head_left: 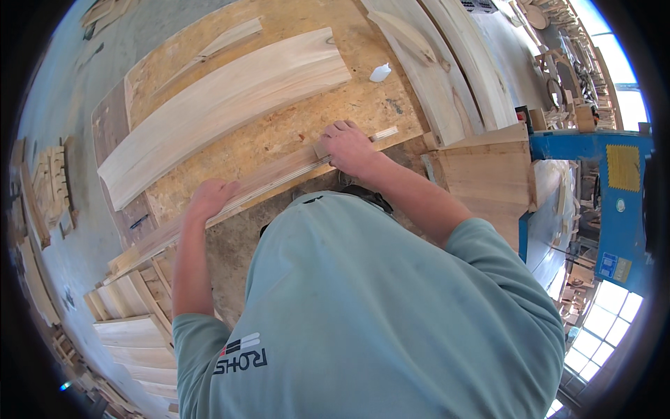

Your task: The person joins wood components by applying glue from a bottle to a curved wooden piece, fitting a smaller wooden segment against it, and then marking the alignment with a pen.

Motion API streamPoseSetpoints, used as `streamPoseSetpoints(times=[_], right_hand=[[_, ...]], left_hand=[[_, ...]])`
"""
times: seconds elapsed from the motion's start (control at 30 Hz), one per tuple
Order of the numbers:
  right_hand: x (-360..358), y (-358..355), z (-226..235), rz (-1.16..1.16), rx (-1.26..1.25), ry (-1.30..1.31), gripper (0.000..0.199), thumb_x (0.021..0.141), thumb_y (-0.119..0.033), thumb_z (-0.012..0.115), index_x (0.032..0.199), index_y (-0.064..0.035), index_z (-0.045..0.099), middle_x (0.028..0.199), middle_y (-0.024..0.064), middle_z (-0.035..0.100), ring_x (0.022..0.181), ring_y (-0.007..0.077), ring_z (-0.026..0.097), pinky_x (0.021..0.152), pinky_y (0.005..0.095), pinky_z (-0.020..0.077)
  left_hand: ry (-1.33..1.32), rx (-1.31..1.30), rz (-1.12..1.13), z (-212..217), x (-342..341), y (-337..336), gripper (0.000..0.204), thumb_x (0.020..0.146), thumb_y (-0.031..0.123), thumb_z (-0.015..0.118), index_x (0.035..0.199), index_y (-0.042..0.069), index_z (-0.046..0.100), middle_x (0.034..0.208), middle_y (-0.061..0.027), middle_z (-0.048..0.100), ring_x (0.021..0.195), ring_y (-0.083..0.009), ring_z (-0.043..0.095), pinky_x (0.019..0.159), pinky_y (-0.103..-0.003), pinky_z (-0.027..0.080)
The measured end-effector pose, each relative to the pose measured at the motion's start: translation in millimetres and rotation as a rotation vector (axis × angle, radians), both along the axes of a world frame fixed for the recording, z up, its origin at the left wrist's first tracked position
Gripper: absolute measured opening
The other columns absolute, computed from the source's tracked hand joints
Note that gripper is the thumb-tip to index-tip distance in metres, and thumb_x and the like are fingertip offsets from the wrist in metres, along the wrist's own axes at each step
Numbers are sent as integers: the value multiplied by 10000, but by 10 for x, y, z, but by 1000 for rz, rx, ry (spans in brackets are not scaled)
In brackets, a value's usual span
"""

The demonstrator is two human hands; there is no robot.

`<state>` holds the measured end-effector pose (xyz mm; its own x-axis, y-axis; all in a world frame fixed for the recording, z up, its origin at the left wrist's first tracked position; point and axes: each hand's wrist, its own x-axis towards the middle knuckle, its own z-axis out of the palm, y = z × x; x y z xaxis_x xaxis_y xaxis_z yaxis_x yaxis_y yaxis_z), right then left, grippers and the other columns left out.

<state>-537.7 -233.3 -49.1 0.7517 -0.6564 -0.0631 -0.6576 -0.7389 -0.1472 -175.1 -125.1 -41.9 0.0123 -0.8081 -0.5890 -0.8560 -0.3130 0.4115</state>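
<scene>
A long, narrow strip of pale wood [279, 166] lies along the near edge of the workbench [363, 105], running from lower left to upper right. My left hand [209, 198] is closed over the strip, left of its middle, with the thumb side toward the right. Farther right, my right hand [347, 149] has its fingers curled over a small tan block [322, 149] on the strip. The block shows only at its left side; my hand covers the rest. Beyond my right hand, the strip's thin end [387, 132] sticks out.
Behind the strip lies a wide, pale board [223, 105], with a thin offcut [230, 38] beyond it. A small white bottle [380, 72] and a dark pen [139, 221] rest on the bench. Long boards [447, 77] and a blue machine frame [590, 150] are at right; stacked planks [136, 342] at lower left.
</scene>
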Motion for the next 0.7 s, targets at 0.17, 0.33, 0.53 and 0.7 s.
streamPoseSetpoints(times=[0.17, 0.33, 0.53, 0.7], right_hand=[[-65, -47, 1, 14, 34, 25, 206, 776, -142, 682, 977, -106, 711, 1056, 79, 647, 1121, 267, 581, 1031, 443, 430], [-60, -108, -18, -20, 10, 88, 235, 771, -168, 707, 1000, -113, 711, 1083, 70, 666, 1153, 251, 583, 1097, 485, 379], [-294, -121, -104, -94, 5, 104, 332, 765, -327, 747, 1026, -125, 715, 1094, 67, 683, 1167, 266, 592, 1161, 524, 312], [-45, -86, 167, -68, 38, 131, 511, 620, -288, 870, 1074, -121, 705, 1054, 90, 655, 1139, 288, 589, 1166, 514, 325]], left_hand=[[7, 53, 56, -19, -84, -69, 533, 899, 508, 627, 899, -20, 699, 900, -263, 678, 843, -387, 670, 761, -458, 494], [48, -196, -153, 180, -197, 39, 511, 803, 392, 768, 1204, 87, 689, 1192, -179, 691, 1095, -354, 646, 946, -438, 500], [-96, -147, -275, 40, -317, 36, 352, 808, 225, 741, 1128, 108, 655, 1144, -147, 696, 1110, -362, 648, 919, -493, 532], [-111, -196, -279, 0, -94, -13, 387, 751, 292, 771, 1052, 86, 642, 1052, -146, 685, 1039, -369, 656, 865, -484, 536]])
